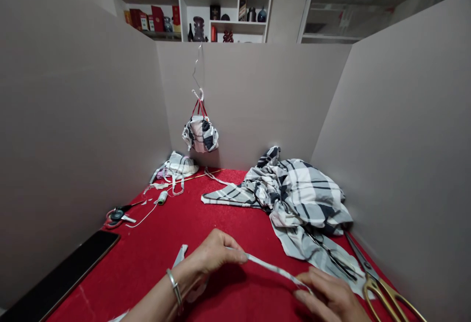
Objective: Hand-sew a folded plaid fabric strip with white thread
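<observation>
A narrow pale fabric strip (270, 266) runs between my two hands above the red cloth. My left hand (221, 253), with a bangle on its wrist, pinches one part of it between thumb and fingers. Lower right, my right hand (327, 292) grips the strip near its other visible end, the fingertips closed on it. More pale fabric (180, 255) shows behind and below my left wrist; whether it is the same piece I cannot tell. To the right of my hands lies a heap of checked grey, white and black fabric (305, 189).
Gold-handled shears (379, 283) and dark scissors (333, 258) lie at the right. On the left are a black flat device (62, 275), red-handled scissors (116, 215), a thread spool (162, 197) and fabric scraps (178, 165). A checked fabric bundle (200, 134) hangs from a hook. Grey panels (253, 96) enclose the table.
</observation>
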A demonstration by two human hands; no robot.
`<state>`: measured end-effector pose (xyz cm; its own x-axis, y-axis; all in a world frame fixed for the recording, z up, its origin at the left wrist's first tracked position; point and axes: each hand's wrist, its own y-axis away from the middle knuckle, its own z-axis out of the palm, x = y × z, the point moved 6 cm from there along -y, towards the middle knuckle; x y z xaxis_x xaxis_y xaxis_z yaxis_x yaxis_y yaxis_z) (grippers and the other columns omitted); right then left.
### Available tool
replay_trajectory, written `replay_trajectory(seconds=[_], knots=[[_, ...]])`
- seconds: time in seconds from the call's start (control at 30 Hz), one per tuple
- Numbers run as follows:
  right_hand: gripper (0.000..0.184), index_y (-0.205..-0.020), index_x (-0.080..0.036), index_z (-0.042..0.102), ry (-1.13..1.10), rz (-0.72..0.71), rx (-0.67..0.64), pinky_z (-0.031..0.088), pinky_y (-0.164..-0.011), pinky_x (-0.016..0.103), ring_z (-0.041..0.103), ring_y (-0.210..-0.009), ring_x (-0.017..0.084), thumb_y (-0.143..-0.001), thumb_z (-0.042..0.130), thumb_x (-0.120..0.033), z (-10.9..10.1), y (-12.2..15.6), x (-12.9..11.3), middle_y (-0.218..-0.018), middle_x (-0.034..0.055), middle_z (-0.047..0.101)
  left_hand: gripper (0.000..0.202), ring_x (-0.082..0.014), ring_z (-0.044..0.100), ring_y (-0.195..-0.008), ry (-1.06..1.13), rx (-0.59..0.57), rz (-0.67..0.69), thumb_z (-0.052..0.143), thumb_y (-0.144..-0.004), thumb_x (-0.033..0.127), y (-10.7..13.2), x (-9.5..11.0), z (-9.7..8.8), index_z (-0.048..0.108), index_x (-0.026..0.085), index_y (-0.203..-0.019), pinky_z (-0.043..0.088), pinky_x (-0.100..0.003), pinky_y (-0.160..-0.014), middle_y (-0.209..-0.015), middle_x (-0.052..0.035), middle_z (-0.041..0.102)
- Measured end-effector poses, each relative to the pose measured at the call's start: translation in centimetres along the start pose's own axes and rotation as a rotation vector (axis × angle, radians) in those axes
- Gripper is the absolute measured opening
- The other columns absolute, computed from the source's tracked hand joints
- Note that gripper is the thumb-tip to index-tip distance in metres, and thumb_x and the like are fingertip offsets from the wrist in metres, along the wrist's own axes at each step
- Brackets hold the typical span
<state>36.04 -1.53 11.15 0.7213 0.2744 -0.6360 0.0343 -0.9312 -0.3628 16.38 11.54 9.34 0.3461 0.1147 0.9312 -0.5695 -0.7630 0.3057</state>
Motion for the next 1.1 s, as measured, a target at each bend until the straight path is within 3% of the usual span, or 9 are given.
replay_trajectory(seconds=[0.1, 0.2, 0.27, 0.43, 0.57, 0.77, 0.97, 1.1], knots=[[0.022, -0.087, -0.019, 0.068, -0.198, 0.262, -0.004, 0.044, -0.052, 0.020, 0.056, -0.056, 0.014, -0.074, 0.060, -0.034, -0.2, -1.1, 2.3, -0.062, -0.0020, 0.058, 0.022, -0.0069, 0.036, -0.045, -0.033, -0.046, 0.009, 0.072, -0.055, 0.032, -0.1, 0.2, -0.1, 0.073, 0.013, -0.065, 0.024, -0.021, -0.047, -0.048, 0.0020, 0.056], [0.028, -0.085, -0.015, 0.068, -0.308, 0.347, 0.013, 0.031, -0.045, 0.020, 0.039, -0.046, 0.010, -0.074, 0.060, -0.040, -0.4, -3.5, 3.0, -0.048, -0.0069, 0.038, 0.023, -0.0085, 0.042, -0.048, -0.036, -0.118, 0.038, 0.073, -0.053, 0.032, 0.1, 0.8, -0.1, 0.074, 0.013, -0.066, 0.028, -0.021, -0.049, -0.053, 0.0001, 0.061], [0.028, -0.086, -0.015, 0.068, -0.430, 0.323, -0.122, 0.027, -0.047, 0.020, 0.033, -0.048, 0.009, -0.073, 0.063, -0.040, 0.8, -5.6, 2.5, -0.050, -0.0075, 0.034, 0.025, -0.0093, 0.044, -0.050, -0.045, -0.156, 0.045, 0.074, -0.053, 0.033, 0.2, 1.2, -0.1, 0.074, 0.013, -0.067, 0.030, -0.021, -0.051, -0.054, -0.0005, 0.062], [0.039, -0.087, -0.011, 0.069, -0.702, 0.315, -0.497, 0.033, -0.049, 0.020, 0.044, -0.050, 0.010, -0.074, 0.060, -0.047, 5.9, -8.4, 1.5, -0.055, -0.0014, 0.053, 0.026, -0.0087, 0.040, -0.049, -0.072, -0.174, 0.068, 0.073, -0.055, 0.034, 0.3, 1.7, -0.5, 0.074, 0.013, -0.069, 0.029, -0.021, -0.051, -0.052, 0.0004, 0.059], [0.044, -0.076, -0.005, 0.071, -0.834, 0.371, -0.685, 0.032, -0.042, 0.019, 0.045, -0.043, 0.009, -0.069, 0.059, -0.047, 8.5, -8.1, 1.9, -0.054, 0.0042, 0.059, 0.025, -0.0082, 0.040, -0.049, -0.074, -0.172, 0.068, 0.073, -0.055, 0.033, 0.4, 1.6, -0.9, 0.074, 0.013, -0.069, 0.029, -0.020, -0.050, -0.052, 0.0011, 0.058], [0.025, -0.054, -0.008, 0.065, -0.966, 0.457, -0.725, 0.024, -0.033, 0.015, 0.035, -0.033, 0.004, -0.060, 0.064, -0.032, 9.2, -7.4, 2.9, -0.041, -0.0020, 0.050, 0.021, -0.0079, 0.041, -0.048, -0.060, -0.163, 0.063, 0.073, -0.055, 0.030, 0.4, 1.5, -1.3, 0.073, 0.013, -0.067, 0.028, -0.019, -0.048, -0.052, 0.0013, 0.058], [0.027, -0.059, -0.006, 0.069, -1.028, 0.495, -0.755, 0.027, -0.028, 0.016, 0.039, -0.027, 0.005, -0.061, 0.063, -0.032, 9.8, -6.3, 2.6, -0.043, 0.0007, 0.055, 0.020, -0.0080, 0.039, -0.049, -0.096, -0.182, 0.102, 0.071, -0.057, 0.029, 0.6, 1.8, -1.1, 0.073, 0.013, -0.069, 0.028, -0.019, -0.049, -0.051, 0.0026, 0.055], [0.030, -0.072, -0.002, 0.072, -1.043, 0.495, -0.801, 0.026, -0.026, 0.014, 0.041, -0.026, 0.006, -0.064, 0.063, -0.029, 10.2, -5.6, 1.7, -0.035, -0.0018, 0.049, 0.020, -0.0078, 0.037, -0.049, -0.107, -0.198, 0.132, 0.070, -0.059, 0.029, 0.9, 2.2, -0.7, 0.073, 0.013, -0.070, 0.026, -0.019, -0.048, -0.050, 0.0033, 0.053]])
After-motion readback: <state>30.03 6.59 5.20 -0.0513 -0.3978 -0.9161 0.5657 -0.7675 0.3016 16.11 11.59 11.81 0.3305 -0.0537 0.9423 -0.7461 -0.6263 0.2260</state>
